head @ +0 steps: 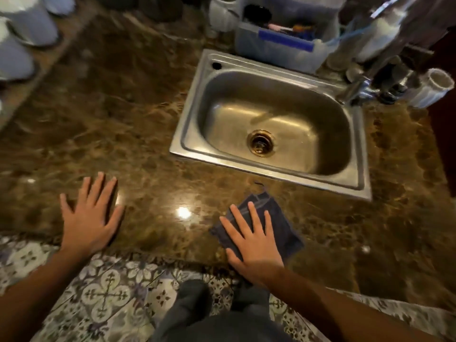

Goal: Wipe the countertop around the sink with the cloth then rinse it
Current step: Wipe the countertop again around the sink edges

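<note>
A dark blue cloth (278,218) lies flat on the brown marble countertop (123,119), just in front of the steel sink (195,129). My right hand (251,240) presses on the cloth with straight, spread fingers. My left hand (91,213) rests flat on the bare countertop near its front edge, fingers spread, well left of the cloth. The sink basin holds nothing but its drain (261,142). A chrome tap (355,88) stands at the sink's far right corner.
Behind the sink stands a grey plastic caddy (283,43) with brushes. White containers (22,33) line the far left, and bottles and a cup (431,91) crowd the far right. Patterned floor tiles (106,294) show below the counter's edge.
</note>
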Motion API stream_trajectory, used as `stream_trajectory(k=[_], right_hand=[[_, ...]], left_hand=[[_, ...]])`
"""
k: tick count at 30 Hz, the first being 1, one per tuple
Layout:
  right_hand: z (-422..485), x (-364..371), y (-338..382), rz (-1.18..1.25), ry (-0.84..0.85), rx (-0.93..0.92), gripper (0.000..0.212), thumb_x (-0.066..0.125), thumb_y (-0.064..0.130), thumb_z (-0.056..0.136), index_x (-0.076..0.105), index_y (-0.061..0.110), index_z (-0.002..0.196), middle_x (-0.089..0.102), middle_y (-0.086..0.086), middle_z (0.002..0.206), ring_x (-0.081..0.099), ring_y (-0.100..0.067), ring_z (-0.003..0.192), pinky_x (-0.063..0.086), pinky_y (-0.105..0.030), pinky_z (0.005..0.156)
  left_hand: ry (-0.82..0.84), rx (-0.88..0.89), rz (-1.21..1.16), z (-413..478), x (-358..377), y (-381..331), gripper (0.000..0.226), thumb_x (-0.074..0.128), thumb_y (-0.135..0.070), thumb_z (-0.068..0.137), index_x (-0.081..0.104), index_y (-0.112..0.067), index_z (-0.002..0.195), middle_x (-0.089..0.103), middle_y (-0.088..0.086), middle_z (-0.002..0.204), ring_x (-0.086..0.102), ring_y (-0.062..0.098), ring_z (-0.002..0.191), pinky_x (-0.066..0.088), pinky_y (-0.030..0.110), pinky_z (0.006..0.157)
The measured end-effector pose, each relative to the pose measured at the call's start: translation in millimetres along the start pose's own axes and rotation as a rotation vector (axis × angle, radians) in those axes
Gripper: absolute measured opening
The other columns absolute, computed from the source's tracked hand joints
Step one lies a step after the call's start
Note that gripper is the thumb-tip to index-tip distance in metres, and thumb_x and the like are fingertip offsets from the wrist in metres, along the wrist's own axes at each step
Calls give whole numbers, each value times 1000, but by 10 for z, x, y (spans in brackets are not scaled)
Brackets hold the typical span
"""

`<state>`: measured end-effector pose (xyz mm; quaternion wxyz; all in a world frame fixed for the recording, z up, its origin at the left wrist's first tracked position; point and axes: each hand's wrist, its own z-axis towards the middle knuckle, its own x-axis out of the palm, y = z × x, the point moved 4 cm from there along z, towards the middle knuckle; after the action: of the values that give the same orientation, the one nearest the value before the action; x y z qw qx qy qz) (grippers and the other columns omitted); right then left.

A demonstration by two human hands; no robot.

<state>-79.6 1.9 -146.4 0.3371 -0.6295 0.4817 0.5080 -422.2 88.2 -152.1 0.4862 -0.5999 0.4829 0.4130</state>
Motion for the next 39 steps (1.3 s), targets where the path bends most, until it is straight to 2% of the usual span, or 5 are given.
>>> stream_trajectory(k=[9,15,26,34,39], right_hand=[[915,-143,1097,-16,14,-294,69,40,54,86,28,32,150,20,-2,160,5,-38,147,6,-63,110],[1686,-295,1789,-9,-27,-424,65,35,55,91,25,32,151,15,-1,162,-1,-37,148,2,-64,113],[3162,-565,2993,-79,-37,-535,64,26,57,96,11,34,154,-1,4,163,-11,-33,148,-5,-61,114],[2566,-466,3053,-154,-21,-890,65,26,53,91,20,33,152,9,4,163,-2,-34,148,-3,-59,115],[1711,-284,2600,-159,55,-1051,58,35,49,90,38,35,146,12,3,162,-6,-33,148,0,-61,115]], left_hand=[[-166,-100,-132,50,-6,141,62,17,-50,96,32,-23,150,24,1,159,13,21,149,2,59,115],[-349,-147,-642,26,-201,303,61,26,-46,96,36,-16,148,30,2,157,22,10,144,13,47,119],[-232,-517,-461,160,-219,1489,66,18,-46,95,10,-18,154,8,2,163,0,15,149,-11,41,117],[-250,-530,-836,121,-221,1541,72,12,-64,89,6,-33,153,3,0,163,-11,14,149,-21,36,112],[-213,-503,-496,119,-355,1331,60,22,-50,102,13,-24,155,5,-2,163,-4,14,149,-13,44,117]])
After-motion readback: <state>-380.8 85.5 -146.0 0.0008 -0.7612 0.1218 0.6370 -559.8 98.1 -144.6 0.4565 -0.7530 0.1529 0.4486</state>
